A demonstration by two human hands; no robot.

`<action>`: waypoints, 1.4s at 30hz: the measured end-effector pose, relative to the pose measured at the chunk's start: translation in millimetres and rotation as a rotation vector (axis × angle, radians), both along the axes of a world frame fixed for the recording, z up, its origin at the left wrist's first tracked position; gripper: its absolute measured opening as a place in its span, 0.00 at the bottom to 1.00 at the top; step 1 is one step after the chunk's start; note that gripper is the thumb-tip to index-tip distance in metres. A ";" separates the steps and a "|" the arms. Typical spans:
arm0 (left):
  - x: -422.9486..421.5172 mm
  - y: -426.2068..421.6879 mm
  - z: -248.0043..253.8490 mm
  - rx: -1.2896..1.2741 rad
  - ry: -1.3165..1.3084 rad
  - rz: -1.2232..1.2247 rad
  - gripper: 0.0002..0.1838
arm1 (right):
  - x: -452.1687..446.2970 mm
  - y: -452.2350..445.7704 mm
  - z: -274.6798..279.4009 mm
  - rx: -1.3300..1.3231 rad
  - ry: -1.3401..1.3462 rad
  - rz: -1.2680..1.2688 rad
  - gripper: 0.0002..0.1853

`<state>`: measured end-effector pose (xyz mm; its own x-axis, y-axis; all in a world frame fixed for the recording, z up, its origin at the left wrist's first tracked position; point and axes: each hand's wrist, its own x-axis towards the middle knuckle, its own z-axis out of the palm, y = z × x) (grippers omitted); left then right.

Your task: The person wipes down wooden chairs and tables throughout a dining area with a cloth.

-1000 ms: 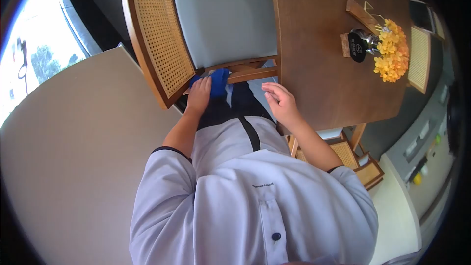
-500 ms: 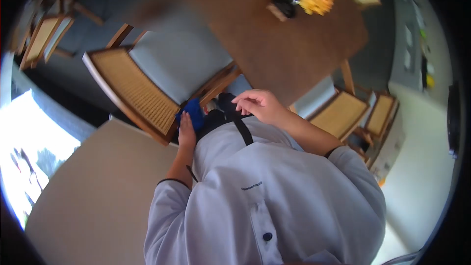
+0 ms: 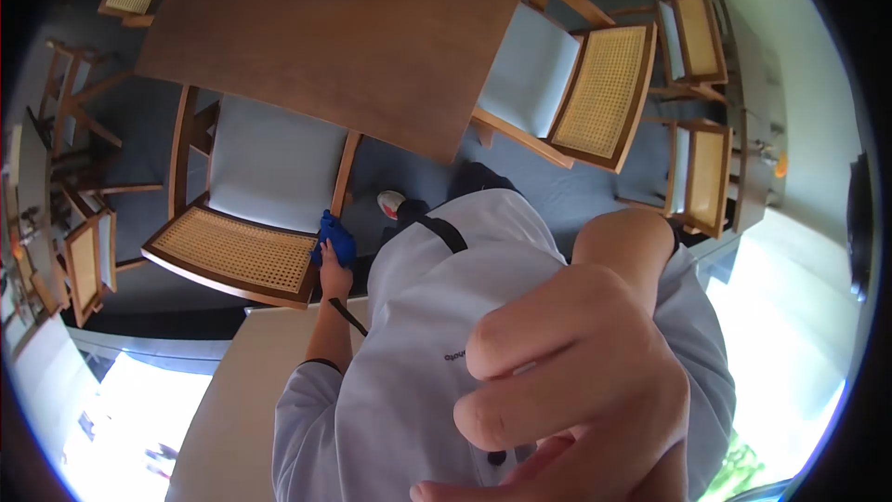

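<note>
My left hand [image 3: 334, 274] is closed on a blue cloth [image 3: 334, 240] beside the right end of a chair's cane backrest [image 3: 237, 249]. That chair has a grey seat [image 3: 271, 163] and stands at the near side of the brown table [image 3: 344, 46]. Large and close to the camera, my right hand [image 3: 576, 363] is raised in front of my chest with its fingers curled. Whether anything is between those fingers cannot be made out.
A second cane-backed chair [image 3: 604, 93] stands at the table's right side. More chairs [image 3: 699, 177] are at the far right, and others [image 3: 88, 256] at the left. A beige surface [image 3: 237, 409] lies at the lower left. One shoe [image 3: 390, 204] shows on the floor.
The view has turned, so table and chairs lie differently. My right hand has risen from near the table corner to close before the camera. My left hand stays on the blue cloth.
</note>
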<state>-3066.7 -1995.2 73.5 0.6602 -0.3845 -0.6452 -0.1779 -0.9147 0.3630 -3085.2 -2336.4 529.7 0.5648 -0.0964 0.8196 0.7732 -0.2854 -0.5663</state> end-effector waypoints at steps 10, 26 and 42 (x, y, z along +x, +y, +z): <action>-64.2 -169.0 60.4 -0.280 0.164 -0.051 0.46 | -129.3 -146.5 -33.3 -0.004 -0.002 -0.059 0.13; -72.0 -486.1 49.4 -0.317 -0.396 -0.670 0.39 | -204.1 -250.9 -397.6 -0.278 1.120 -0.622 0.29; -42.3 -436.1 -59.5 -0.087 -0.586 -0.601 0.29 | -80.3 -209.3 -479.0 -0.494 1.385 -0.394 0.42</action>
<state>-3109.0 -2431.3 14.1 0.5457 -0.8103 -0.2139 -0.8073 -0.5767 0.1254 -3165.5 -2545.8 50.7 0.8966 -0.3030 -0.3231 -0.4382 -0.7126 -0.5479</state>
